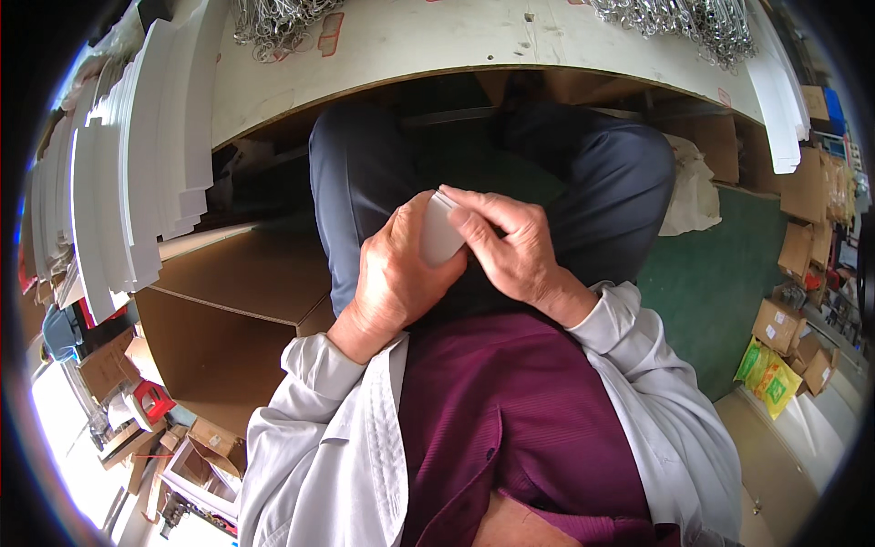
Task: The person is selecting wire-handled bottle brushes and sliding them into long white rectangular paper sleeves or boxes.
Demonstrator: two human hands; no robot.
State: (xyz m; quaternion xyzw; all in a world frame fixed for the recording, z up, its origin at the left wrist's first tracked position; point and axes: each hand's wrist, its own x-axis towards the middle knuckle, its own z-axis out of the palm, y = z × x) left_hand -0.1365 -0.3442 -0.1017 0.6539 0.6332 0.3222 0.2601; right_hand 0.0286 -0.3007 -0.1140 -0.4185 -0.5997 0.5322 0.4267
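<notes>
Above my lap, my left hand (394, 264) is wrapped round a small white flat piece (441, 233), palm-sized with a rounded edge; it looks like a thin stack or folded card, but its kind is unclear. The fingers and thumb of my right hand (510, 239) pinch its upper right edge, where thin layered lines show. My two hands meet at the piece, and part of it is hidden behind my left fingers.
A pale worktable (392, 56) spans the far side, bearing bunches of metal rings or hooks (676, 25). Long white strips (137, 155) stack at the left. An open cardboard box (228, 337) stands left of my legs. Cartons (779, 326) and a yellow-green bag (767, 376) lie right.
</notes>
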